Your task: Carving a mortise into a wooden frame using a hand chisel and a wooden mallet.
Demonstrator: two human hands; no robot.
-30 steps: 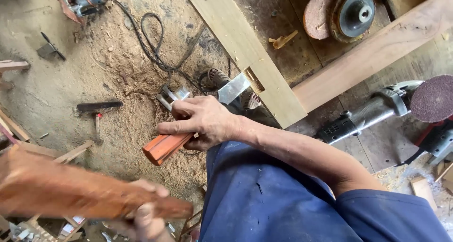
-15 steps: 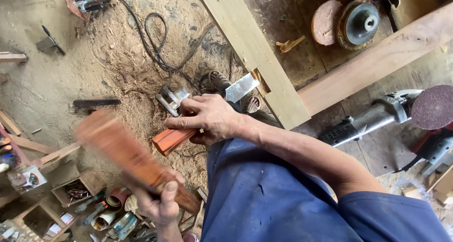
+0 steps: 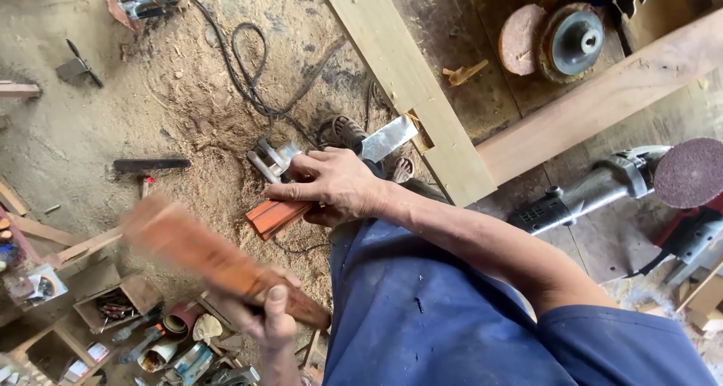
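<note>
Fingers, right: your right hand (image 3: 335, 184) has its fingers (image 3: 301, 192) curled shut round the reddish wooden handle of a chisel (image 3: 301, 205); the orange butt end juts out toward you, free to be struck.
Fingers, left: your left hand (image 3: 269, 318) is wrapped tight about one end of a red-brown wood block (image 3: 203, 254), thumb on top. The block is blurred, so it is moving; its exact edges cannot be made out.
Chisel position: held at a slant, its broad steel blade (image 3: 388, 137) pointing away from you and meeting the pale plank (image 3: 407, 77) at a notch in the plank's edge. The grip sits mid-handle, which steadies the blade on the notch while leaving the butt exposed.
Block position: below and to the left of the chisel butt, near it but not touching. Held by one end, it serves as a mallet, the long free part carrying the weight.
Plank support: the pale plank runs diagonally across the floor; a second beam (image 3: 602, 92) crosses at its far end.
Floor: sawdust lies thick to the left, with a black cable (image 3: 248, 70) looping through it.
Nearby tools: an angle grinder (image 3: 602, 186) with a dark red disc lies to your right; a wire cup wheel (image 3: 572, 43) sits above it.
Lower left: open wooden boxes (image 3: 113, 303) hold small parts and cans.
</note>
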